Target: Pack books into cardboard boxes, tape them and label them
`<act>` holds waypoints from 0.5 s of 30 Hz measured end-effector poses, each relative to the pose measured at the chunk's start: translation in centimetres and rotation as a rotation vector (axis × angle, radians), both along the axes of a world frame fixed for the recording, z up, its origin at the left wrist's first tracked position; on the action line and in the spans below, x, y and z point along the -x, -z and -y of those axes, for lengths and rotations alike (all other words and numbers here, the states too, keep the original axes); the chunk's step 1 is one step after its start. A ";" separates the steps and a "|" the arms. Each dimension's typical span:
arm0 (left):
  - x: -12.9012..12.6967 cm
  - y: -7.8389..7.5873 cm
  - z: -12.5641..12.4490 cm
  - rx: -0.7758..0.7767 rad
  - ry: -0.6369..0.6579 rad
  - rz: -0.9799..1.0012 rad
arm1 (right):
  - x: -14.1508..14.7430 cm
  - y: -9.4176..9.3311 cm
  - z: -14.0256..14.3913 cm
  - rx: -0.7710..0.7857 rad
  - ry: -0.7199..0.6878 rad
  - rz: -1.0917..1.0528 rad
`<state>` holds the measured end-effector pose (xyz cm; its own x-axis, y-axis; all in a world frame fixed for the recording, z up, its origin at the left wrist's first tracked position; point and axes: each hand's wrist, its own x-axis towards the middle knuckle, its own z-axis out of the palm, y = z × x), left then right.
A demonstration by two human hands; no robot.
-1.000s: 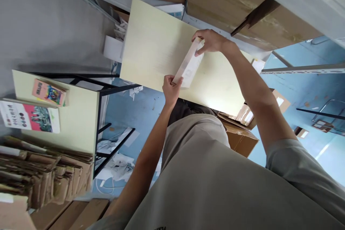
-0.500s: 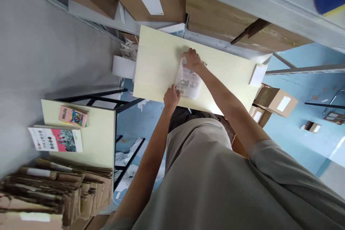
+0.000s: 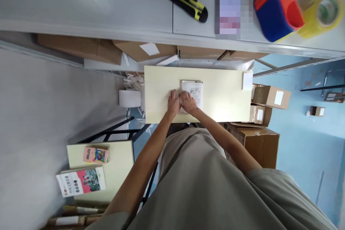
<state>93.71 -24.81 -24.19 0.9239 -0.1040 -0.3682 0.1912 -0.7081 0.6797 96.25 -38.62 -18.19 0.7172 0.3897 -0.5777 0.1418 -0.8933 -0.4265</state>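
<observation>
A flat, plastic-wrapped packet [image 3: 195, 91] with pale printing lies on the cream tabletop [image 3: 223, 93], with a strip of dark marks at its upper right corner. Both my hands meet at its left edge. My left hand [image 3: 174, 103] has its fingers bent at that edge, closed on what looks like the clear wrapper. Reaching across the packet's lower left part, my right hand [image 3: 189, 102] is closed at the same edge, its fingertips close to the left ones. The exact grip under the fingers is too small to make out.
A white pad [image 3: 247, 81] lies at the table's right end. Above is a grey shelf with a utility knife [image 3: 180, 0], a red and blue holder [image 3: 277, 14] and a yellow tape roll [image 3: 322, 14]. Books [image 3: 83, 181] lie on a lower left table; cardboard boxes [image 3: 258, 143] stand right.
My right hand has moved from the packet's top edge down to its left edge, beside my left hand. The packet now lies flatter and straighter. My view has tilted up, showing the shelf.
</observation>
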 end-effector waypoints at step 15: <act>-22.0 -24.6 -2.3 0.164 -0.022 0.744 | -23.4 -20.5 0.5 -0.384 0.238 0.795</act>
<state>115.74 -22.54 0.45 0.9249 -0.0824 0.3711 -0.3457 -0.5884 0.7310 119.65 -39.14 2.30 0.9344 0.2439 0.2597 0.3512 -0.7536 -0.5557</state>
